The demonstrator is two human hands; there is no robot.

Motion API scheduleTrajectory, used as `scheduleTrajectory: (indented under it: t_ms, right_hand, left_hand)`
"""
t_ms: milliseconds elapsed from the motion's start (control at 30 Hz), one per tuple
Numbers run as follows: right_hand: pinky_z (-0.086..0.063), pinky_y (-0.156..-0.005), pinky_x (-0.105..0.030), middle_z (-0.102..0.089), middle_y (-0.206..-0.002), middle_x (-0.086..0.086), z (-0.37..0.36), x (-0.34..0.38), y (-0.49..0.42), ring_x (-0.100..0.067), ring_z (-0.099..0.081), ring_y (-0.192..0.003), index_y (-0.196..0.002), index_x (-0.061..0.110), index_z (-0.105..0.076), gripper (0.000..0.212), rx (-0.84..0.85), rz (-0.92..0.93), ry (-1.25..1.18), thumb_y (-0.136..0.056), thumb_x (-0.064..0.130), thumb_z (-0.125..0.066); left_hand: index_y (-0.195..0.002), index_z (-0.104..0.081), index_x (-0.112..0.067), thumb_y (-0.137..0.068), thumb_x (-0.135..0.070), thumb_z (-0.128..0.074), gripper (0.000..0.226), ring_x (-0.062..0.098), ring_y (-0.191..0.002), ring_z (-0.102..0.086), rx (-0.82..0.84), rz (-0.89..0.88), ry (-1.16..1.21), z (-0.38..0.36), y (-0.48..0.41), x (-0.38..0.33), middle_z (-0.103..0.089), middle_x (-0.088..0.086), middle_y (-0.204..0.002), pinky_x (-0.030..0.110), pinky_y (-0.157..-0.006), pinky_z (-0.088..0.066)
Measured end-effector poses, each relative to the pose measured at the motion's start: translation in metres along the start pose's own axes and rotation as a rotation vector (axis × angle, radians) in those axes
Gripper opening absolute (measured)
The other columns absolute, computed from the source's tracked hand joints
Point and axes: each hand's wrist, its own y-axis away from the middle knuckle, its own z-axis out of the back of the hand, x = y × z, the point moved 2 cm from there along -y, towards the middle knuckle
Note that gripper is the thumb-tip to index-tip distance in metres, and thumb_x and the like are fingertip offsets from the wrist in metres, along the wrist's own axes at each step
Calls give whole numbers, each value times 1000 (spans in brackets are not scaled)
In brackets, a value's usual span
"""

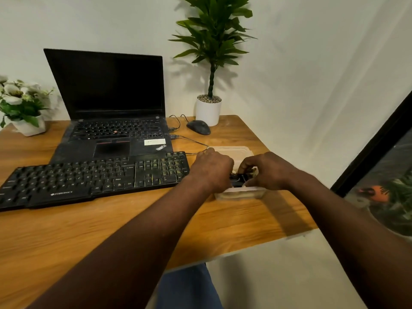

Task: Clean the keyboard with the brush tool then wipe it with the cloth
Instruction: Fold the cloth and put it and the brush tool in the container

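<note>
Head view, looking down across a wooden counter (111,237). Both hands busy at a shallow translucent plastic container (242,194) near the right edge of the counter. Left hand (213,169) reaching into the container from the left, fingers curled downward, knuckles up; what they close on is hidden, cannot tell for sure. Right hand (265,170) coming in from the right, thumb and fingers pinched on a small black tool (239,179) sitting in the container, faint white lettering on it, too small to read. Whether that is the brush tool, cannot tell. Something pale showing just behind the right fingers, inside the container, unclear.

Black keyboard (93,177) lying just left of the container, angled across the counter, Zebronics mark on its front lip, number pad end nearest the left hand and close beside it, not touched. Thin cable (191,141) running from behind the container toward the laptop's side.

Open black laptop (111,121) behind the keyboard, screen dark, ThinkPad badge on the palm rest, front edge meeting the keyboard's back edge. Dark mouse (198,127) to the right of the laptop, in front of a white pot with a tall green plant (211,41). White flowers in a pale pot (20,101) at the far left corner. Blue trousers (187,286) visible below the counter edge.
</note>
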Motion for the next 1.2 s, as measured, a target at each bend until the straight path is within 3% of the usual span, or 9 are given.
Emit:
scheduleTrajectory:
  t_ms: [200,367,467,600,733,833,1000,1100,1200]
  right_hand:
    - [-56,-85,-32,-73,-103,14,5,3,-11,-6,-65,-96,-100,33,-75,27,81,-27,-15,-78,38,-89]
    - [-54,-66,-25,-77,-85,6,15,-26,-11,-5,-71,-66,-83,20,-78,17,-454,-214,-520,-91,35,-77]
    - [-56,-84,-34,-76,-110,-4,-5,-53,-29,-18,-71,-95,-105,18,-77,25,-413,-430,-441,-97,40,-69]
    - [-46,-112,-43,-56,-150,-7,-17,-60,-46,-28,-53,-136,-141,16,-62,46,-197,-502,-394,-100,36,-63]
    - [-51,-109,-48,-59,-147,-10,-18,-63,-60,-31,-58,-131,-137,14,-65,43,-249,-525,-524,-95,20,-70]
    - [-59,-97,-43,-67,-134,-19,-15,-64,-55,-36,-68,-118,-132,9,-66,38,-338,-509,-896,-95,12,-71]
    - [-57,-101,-46,-72,-128,-4,-2,-48,-4,-24,-73,-113,-137,20,-63,40,-446,-263,-1238,-100,36,-66]
    - [-53,-104,-43,-73,-128,1,-12,-38,28,-20,-70,-120,-134,24,-64,44,-479,-176,-1302,-98,50,-61]
    - [-53,-105,-44,-70,-132,-2,-22,-29,47,-21,-69,-121,-135,22,-59,53,-578,-155,-1408,-93,52,-57]
  left_hand:
    - [-107,-68,-33,-80,-56,-77,36,25,-117,-47,72,-35,5,-5,-13,8,-60,-1,-113,43,-94,-41]
    - [-109,-74,-24,-87,-52,-73,35,16,-99,-64,-227,209,461,3,-26,33,-70,0,-108,36,-84,-55]
    - [-123,-67,-9,-98,-48,-61,46,28,-115,-61,-99,383,416,-3,-41,43,-67,10,-124,36,-89,-50]
    - [-109,-65,-7,-101,-29,-57,25,30,-103,-63,78,582,645,-14,-57,39,-67,13,-117,33,-77,-49]
    - [-109,-68,-5,-97,-23,-56,25,32,-101,-67,-11,697,849,-16,-66,43,-70,15,-112,35,-79,-54]
    - [-99,-67,-12,-92,-30,-66,20,29,-93,-71,-93,743,1002,-11,-66,51,-73,11,-104,39,-85,-60]
    - [-104,-68,-31,-66,-64,-70,50,22,-98,-73,-399,549,1402,-4,-24,50,-74,-4,-106,50,-90,-59]
    - [-106,-70,-33,-85,-55,-64,31,20,-104,-71,-433,364,1429,-14,13,30,-74,-6,-109,51,-94,-57]
    - [-128,-64,-34,-96,-39,-57,33,6,-113,-65,-415,235,1237,-28,36,14,-67,-10,-128,38,-94,-58]
